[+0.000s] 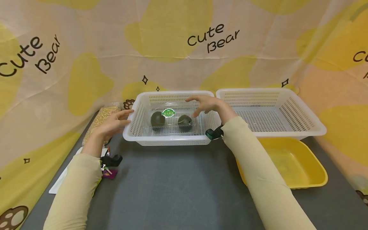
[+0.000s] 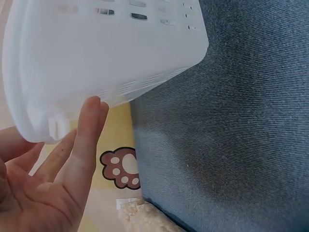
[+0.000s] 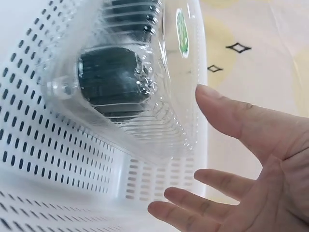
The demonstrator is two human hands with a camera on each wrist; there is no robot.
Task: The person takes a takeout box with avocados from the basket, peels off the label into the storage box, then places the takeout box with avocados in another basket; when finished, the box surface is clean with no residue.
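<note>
A white perforated plastic basket [image 1: 172, 140] stands at the back of the table. Inside it lies a clear plastic clamshell box [image 1: 172, 127] with a green label [image 1: 168, 112] and two dark green, rounded fruits or vegetables [image 3: 113, 79], their exact kind unclear. At the basket's left end is my left hand [image 1: 112, 123], fingers extended along the rim; in the left wrist view a fingertip seems to meet the outer wall. My right hand [image 1: 211, 104] hovers over the basket's right side with fingers spread, beside the clamshell and holding nothing in the right wrist view.
A second white basket [image 1: 276, 133] stands at the right, with a yellow basin [image 1: 302, 166] in front. To the left lie a bag of pale kernels [image 1: 102, 116], a white sheet [image 1: 58, 183] and a small purple item [image 1: 110, 174]. A printed cloth [image 1: 172, 41] hangs behind.
</note>
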